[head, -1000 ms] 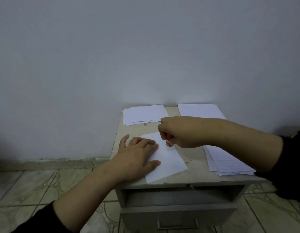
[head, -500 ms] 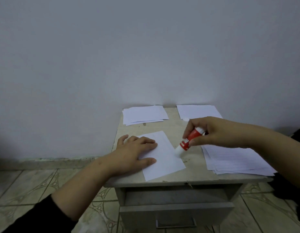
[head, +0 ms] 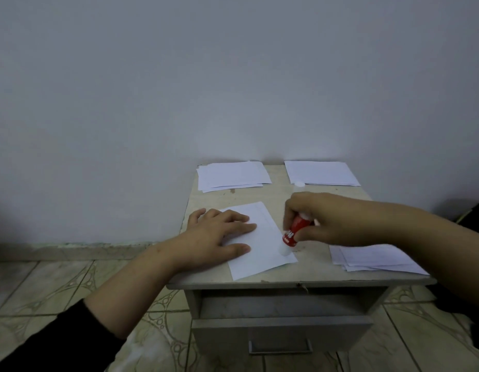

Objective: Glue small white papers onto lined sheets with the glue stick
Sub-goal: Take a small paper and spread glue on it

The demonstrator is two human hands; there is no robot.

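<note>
the glue stick point(head: 296, 231) is a short red tube with a white tip, tilted, and its tip touches the right edge of a white sheet point(head: 262, 251) near the front of the tabletop point(head: 308, 275). the right hand point(head: 321, 218) has its fingers closed around the tube. the left hand point(head: 219, 238) lies flat with fingers spread on the left part of the same sheet. this sheet is thin, rectangular and turned a little. a small round white cap point(head: 299, 184) lies near the back. two piles of white papers point(head: 233, 175) point(head: 321, 173) lie at the back edge, and a pile of lined sheets point(head: 375, 259) is at the right front. the tabletop is pale, worn and stained, on a grey cabinet with a drawer point(head: 281, 334) and a metal handle. behind is a plain smooth wall point(head: 233, 76); the floor point(head: 45, 285) has patterned tiles.
</note>
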